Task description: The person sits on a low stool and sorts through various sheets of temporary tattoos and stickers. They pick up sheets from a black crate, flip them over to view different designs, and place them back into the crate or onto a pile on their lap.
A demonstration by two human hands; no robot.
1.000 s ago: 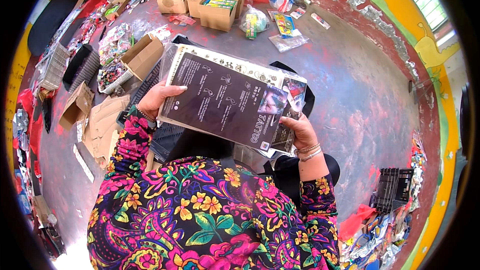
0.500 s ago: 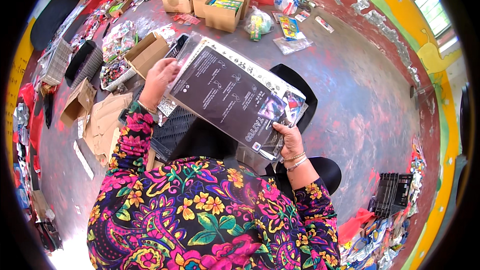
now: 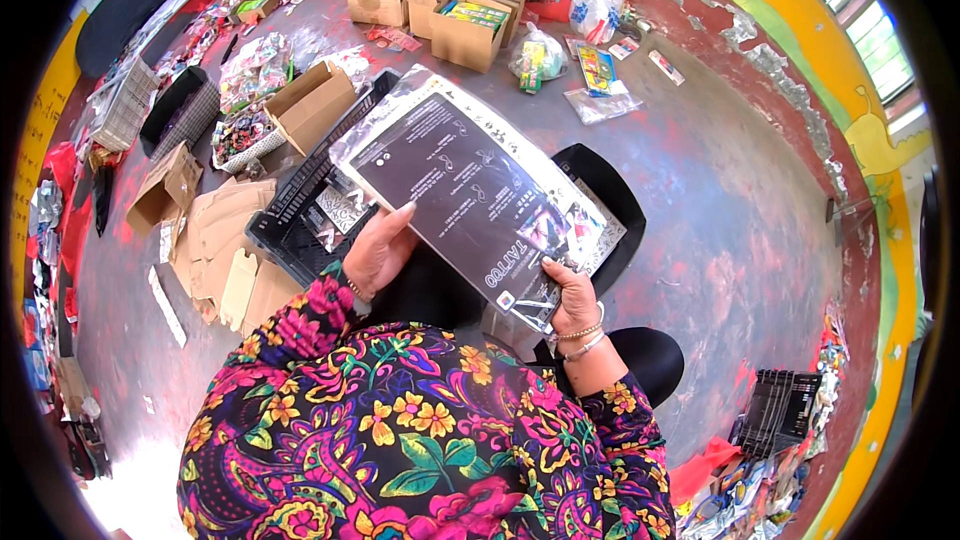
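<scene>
Over my lap I hold a flat clear plastic packet [image 3: 455, 195] with a black printed card and patterned sheets inside. My right hand [image 3: 572, 300] grips its near right corner, thumb on top and the other fingers underneath. At the left edge is my left hand [image 3: 380, 252], closed against the packet with some fingers hidden beneath it. The packet's upper left end is loose, shiny plastic. Beyond its right end, a black chair-like rim [image 3: 625, 205] shows. Left of my lap stands a black plastic crate [image 3: 280, 230] with a black-and-white patterned sheet [image 3: 343, 208] in it.
Flattened cardboard [image 3: 215, 250] lies left of the crate, near an open carton [image 3: 312, 105]. Filled cartons [image 3: 470, 35] and plastic bags [image 3: 595, 5] stand at the far side. A dark crate [image 3: 778, 410] sits at the right beside piled packets [image 3: 745, 495].
My left hand has come down from the packet's upper left end to its near left edge. The packet has shifted slightly, and more of the black crate shows.
</scene>
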